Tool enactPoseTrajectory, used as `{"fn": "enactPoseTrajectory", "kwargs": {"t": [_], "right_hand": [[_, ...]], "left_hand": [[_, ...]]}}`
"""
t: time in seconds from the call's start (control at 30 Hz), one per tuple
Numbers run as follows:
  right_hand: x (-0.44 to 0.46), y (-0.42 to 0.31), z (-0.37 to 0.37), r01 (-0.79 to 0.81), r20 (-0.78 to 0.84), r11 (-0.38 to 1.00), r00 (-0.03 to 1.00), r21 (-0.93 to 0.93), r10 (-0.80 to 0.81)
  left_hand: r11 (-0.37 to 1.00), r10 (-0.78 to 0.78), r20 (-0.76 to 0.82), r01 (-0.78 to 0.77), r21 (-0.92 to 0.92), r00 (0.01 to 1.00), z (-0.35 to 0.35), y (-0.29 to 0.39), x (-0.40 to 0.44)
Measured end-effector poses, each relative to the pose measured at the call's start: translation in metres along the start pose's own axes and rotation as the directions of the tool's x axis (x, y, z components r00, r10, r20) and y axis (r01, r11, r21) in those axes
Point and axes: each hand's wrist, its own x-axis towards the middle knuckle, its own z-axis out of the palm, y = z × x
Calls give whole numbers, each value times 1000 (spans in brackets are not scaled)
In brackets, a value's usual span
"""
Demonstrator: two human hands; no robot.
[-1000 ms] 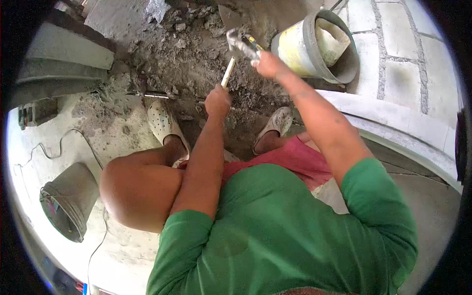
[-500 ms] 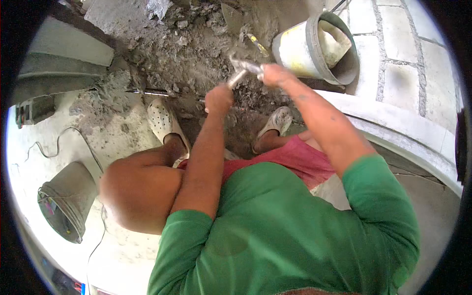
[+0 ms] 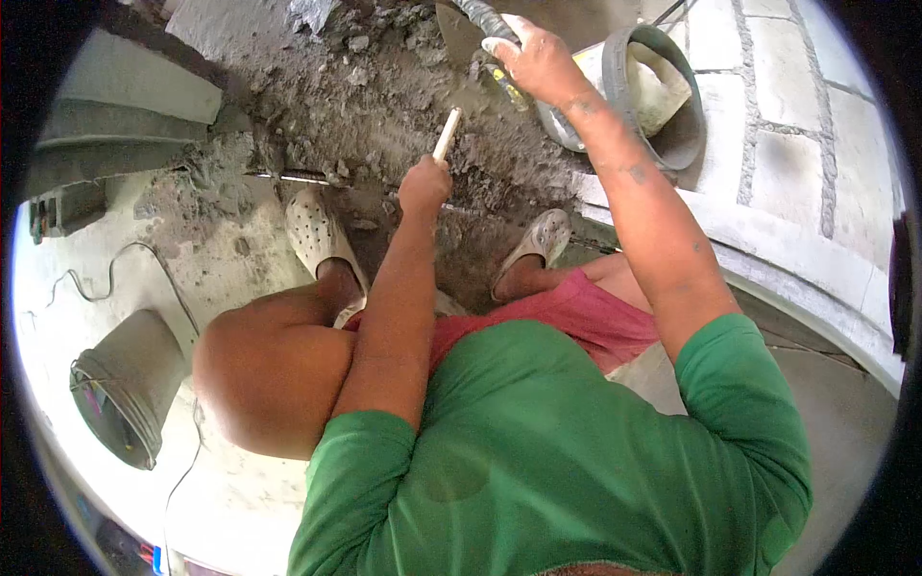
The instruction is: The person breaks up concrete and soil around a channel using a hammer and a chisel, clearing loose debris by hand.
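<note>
My left hand (image 3: 424, 184) is closed around a chisel (image 3: 448, 132), a pale rod whose upper end sticks out of the fist. Its lower end is hidden by the hand and arm. Higher up, my right hand (image 3: 543, 65) grips a hammer (image 3: 483, 17) by its grey, wrapped-looking handle; the head is cut off by the top of the view. Hammer and chisel are apart. Below both hands lies rough broken rubble and dirt (image 3: 384, 115). A trowel blade (image 3: 456, 36) and a yellow-and-black handle (image 3: 507, 88) lie near my right hand.
A white bucket (image 3: 663, 144) lies tilted on the right, a pale lump inside it, beside a block wall (image 3: 778, 163). Another bucket (image 3: 130, 394) lies on its side at left, near a thin cable (image 3: 115, 264). My clog-shod feet (image 3: 320, 230) flank the rubble's near edge.
My right hand has swung the hammer up and away from the chisel, toward the top of the view. My left hand has stayed nearly in place, holding the chisel.
</note>
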Motion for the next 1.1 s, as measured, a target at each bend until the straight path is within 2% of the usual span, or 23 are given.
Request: {"fn": "enactPoseTrajectory", "kwargs": {"t": [0.03,0.07,0.1,0.13,0.2,0.33,0.43,0.47,0.5,0.53,0.57,0.6,0.63,0.7,0.73,0.77,0.8,0.87,0.9,0.97,1.0,1.07,1.1], "right_hand": [[-8,-9,1,-109,72,992,991,-59,113],[-18,-8,6,-107,73,992,991,-59,112],[-34,0,16,-193,224,969,948,-155,225],[-49,10,25,-257,357,930,870,-263,341],[-66,32,35,-145,635,882,643,-448,428],[-40,54,52,-148,653,918,661,-369,369],[18,27,16,-121,528,982,830,-146,181],[37,23,5,34,402,992,915,-123,19],[52,-27,-31,-121,385,985,909,-121,159],[67,-93,-62,-479,344,877,831,40,438],[74,-68,-46,-259,71,965,963,-40,262],[76,-39,-25,-50,-182,982,983,-181,17],[63,-29,-15,-51,-180,982,983,-183,18],[32,-10,7,-280,17,952,959,-127,284],[-5,26,31,-153,46,986,987,-66,156],[-37,54,41,-211,370,941,879,-264,301],[-57,91,62,-124,677,864,571,-487,464],[-77,104,41,111,819,837,306,-536,485],[-81,97,29,113,817,832,296,-544,494],[-72,85,-1,-256,648,811,497,-525,577],[-60,77,-9,-268,593,814,575,-516,565],[-19,65,-32,-459,558,802,576,-383,597],[-5,67,-37,-448,524,875,708,-185,473]], "left_hand": [[999,-43,1,43,-9,999,-9,8,-4],[997,-81,1,81,-18,997,-14,13,-5],[997,-80,1,80,-21,997,-15,13,-5],[999,-41,-33,40,-14,999,-15,13,-6],[1000,-4,-69,3,-9,998,-7,10,-8],[999,-21,-59,23,31,998,-4,10,-9],[999,-11,-68,14,44,998,-10,13,-6],[997,3,-69,2,74,998,-11,13,-4],[997,-1,-71,6,74,997,-12,11,2],[996,39,-62,-33,85,997,-12,8,7],[993,80,-52,-75,96,995,-12,6,11],[993,79,-52,-74,94,996,-13,6,15],[994,59,-28,-56,99,998,-17,8,16],[994,44,-4,-44,101,999,-20,8,16],[995,40,13,-41,91,999,-21,7,16],[996,36,32,-39,82,999,-20,7,16],[996,40,29,-43,78,999,-17,7,11],[997,-37,5,36,64,999,-14,4,16],[994,-17,24,15,104,1000,-11,2,22],[997,10,37,-13,78,999,-10,3,21],[996,45,33,-47,75,998,-21,7,20],[980,103,-71,-89,178,992,-20,27,5],[978,117,-99,-97,183,988,-13,31,6]]}}
